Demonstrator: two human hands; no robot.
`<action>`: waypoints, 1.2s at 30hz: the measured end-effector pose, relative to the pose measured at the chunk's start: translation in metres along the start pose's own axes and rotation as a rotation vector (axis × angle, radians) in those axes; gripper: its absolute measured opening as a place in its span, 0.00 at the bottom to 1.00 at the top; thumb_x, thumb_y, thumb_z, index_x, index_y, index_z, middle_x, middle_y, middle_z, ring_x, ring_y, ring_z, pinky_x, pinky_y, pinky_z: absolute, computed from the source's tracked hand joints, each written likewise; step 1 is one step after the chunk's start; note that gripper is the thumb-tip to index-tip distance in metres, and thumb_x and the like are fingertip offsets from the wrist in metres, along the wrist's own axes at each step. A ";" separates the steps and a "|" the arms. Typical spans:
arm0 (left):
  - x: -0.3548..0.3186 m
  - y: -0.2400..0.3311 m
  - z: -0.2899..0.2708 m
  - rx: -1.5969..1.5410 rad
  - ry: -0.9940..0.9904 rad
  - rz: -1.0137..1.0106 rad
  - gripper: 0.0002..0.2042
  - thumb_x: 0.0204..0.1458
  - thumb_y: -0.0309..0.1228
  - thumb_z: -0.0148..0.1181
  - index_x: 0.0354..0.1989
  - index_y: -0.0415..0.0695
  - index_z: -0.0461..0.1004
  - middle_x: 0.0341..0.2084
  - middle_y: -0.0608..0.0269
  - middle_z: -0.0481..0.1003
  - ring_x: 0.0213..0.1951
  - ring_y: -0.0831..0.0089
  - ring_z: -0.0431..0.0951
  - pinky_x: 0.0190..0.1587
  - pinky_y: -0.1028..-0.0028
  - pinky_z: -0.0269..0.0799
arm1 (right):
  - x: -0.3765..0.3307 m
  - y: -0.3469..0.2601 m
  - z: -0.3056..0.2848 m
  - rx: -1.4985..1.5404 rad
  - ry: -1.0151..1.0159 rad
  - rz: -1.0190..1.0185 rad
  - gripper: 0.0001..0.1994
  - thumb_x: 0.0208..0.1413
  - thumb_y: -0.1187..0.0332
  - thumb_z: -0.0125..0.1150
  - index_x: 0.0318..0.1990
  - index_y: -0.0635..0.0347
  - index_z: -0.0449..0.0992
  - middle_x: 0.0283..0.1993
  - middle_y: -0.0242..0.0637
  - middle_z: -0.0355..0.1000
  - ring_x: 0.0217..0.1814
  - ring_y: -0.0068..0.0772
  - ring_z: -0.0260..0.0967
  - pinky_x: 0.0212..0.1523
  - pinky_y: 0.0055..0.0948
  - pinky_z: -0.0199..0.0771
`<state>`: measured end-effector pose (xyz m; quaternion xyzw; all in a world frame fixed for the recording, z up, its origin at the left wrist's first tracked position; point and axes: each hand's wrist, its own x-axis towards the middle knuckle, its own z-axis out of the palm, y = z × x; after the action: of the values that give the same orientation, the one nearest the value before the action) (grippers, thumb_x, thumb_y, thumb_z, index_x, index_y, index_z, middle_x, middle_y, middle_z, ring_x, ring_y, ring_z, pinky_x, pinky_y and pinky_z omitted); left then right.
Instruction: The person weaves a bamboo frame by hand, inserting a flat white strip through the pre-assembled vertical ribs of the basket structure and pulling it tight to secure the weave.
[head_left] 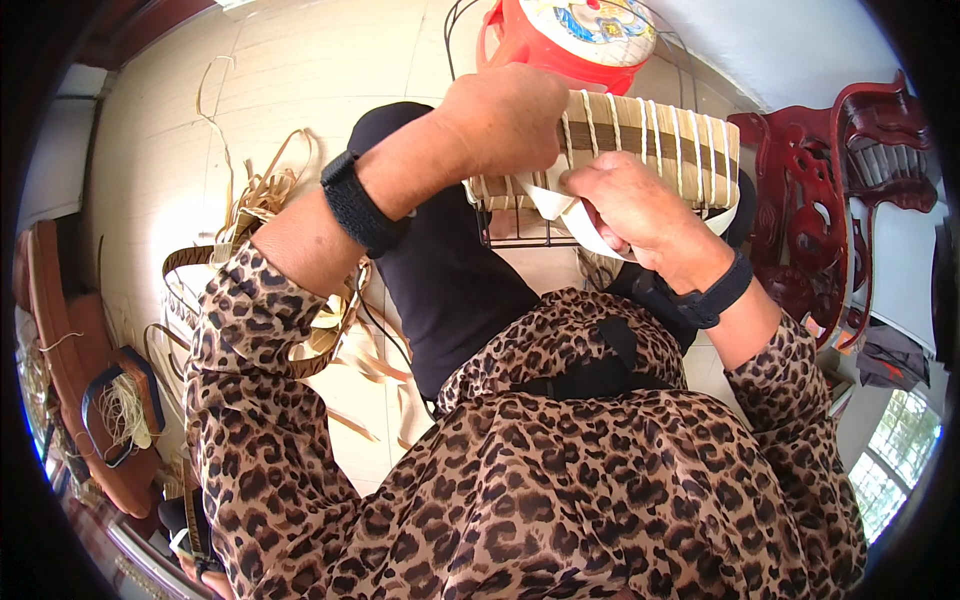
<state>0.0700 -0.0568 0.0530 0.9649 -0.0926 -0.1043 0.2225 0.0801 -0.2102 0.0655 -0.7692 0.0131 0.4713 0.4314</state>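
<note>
On my lap rests a basket (655,140) with a black wire frame (520,228). Tan and brown strips run along its side, bound crosswise by twisted cream strands. My left hand (505,118) is closed at the basket's left end, its fingertips turned away, so what it grips is hidden. Below and right of it, against the basket's near side, my right hand (640,205) is closed on a flat white strip (562,205). That strip loops under the hand and its end passes toward the basket's left part. Both wrists wear black bands.
Tangled tan strips (265,190) lie on the tiled floor at left. A red stool (570,50) with a patterned top stands beyond the basket. Carved dark-red furniture (800,190) is at right. A brown bench (85,360) holds a coil of thin cord (125,415). Another person's hand (212,578) shows lower left.
</note>
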 end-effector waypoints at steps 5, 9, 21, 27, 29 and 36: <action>0.001 -0.004 -0.005 -0.034 -0.059 0.058 0.10 0.34 0.26 0.53 0.26 0.39 0.75 0.22 0.48 0.74 0.30 0.52 0.75 0.35 0.61 0.71 | 0.005 -0.008 -0.004 0.145 -0.090 0.114 0.12 0.50 0.70 0.47 0.18 0.65 0.68 0.10 0.31 0.58 0.06 0.19 0.49 0.06 0.22 0.47; -0.002 0.009 -0.017 0.058 -0.027 0.034 0.09 0.34 0.26 0.55 0.27 0.40 0.76 0.22 0.51 0.75 0.29 0.56 0.76 0.33 0.62 0.72 | 0.006 -0.011 -0.009 0.198 -0.127 0.113 0.11 0.50 0.71 0.46 0.20 0.66 0.70 0.11 0.31 0.59 0.06 0.18 0.49 0.05 0.20 0.47; -0.001 0.027 -0.008 0.479 -0.063 0.402 0.03 0.36 0.29 0.58 0.21 0.49 0.76 0.23 0.62 0.76 0.29 0.68 0.78 0.28 0.72 0.73 | -0.001 0.010 0.007 0.218 -0.027 -0.029 0.10 0.50 0.71 0.49 0.20 0.64 0.70 0.11 0.32 0.61 0.06 0.19 0.50 0.08 0.23 0.44; -0.007 0.014 0.004 0.475 0.048 0.482 0.03 0.37 0.29 0.57 0.20 0.48 0.76 0.20 0.61 0.75 0.26 0.68 0.78 0.26 0.72 0.72 | -0.004 0.005 0.013 0.149 0.064 -0.057 0.10 0.48 0.74 0.48 0.18 0.67 0.70 0.12 0.31 0.61 0.07 0.19 0.52 0.08 0.23 0.46; -0.007 0.012 0.007 0.436 0.161 0.536 0.02 0.35 0.28 0.57 0.17 0.46 0.75 0.16 0.61 0.74 0.23 0.67 0.77 0.22 0.72 0.71 | 0.002 0.006 0.008 0.006 0.032 -0.039 0.09 0.46 0.74 0.48 0.20 0.69 0.72 0.13 0.39 0.65 0.10 0.32 0.61 0.12 0.30 0.57; -0.006 0.009 -0.013 0.387 -0.026 0.328 0.02 0.38 0.27 0.55 0.20 0.46 0.74 0.17 0.59 0.74 0.23 0.62 0.77 0.24 0.68 0.72 | 0.018 0.013 0.012 -0.686 0.288 -0.605 0.11 0.45 0.70 0.49 0.20 0.66 0.74 0.23 0.53 0.69 0.29 0.56 0.68 0.33 0.44 0.67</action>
<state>0.0659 -0.0583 0.0696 0.9602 -0.2690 -0.0595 0.0465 0.0760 -0.2029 0.0411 -0.8939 -0.3080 0.1905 0.2643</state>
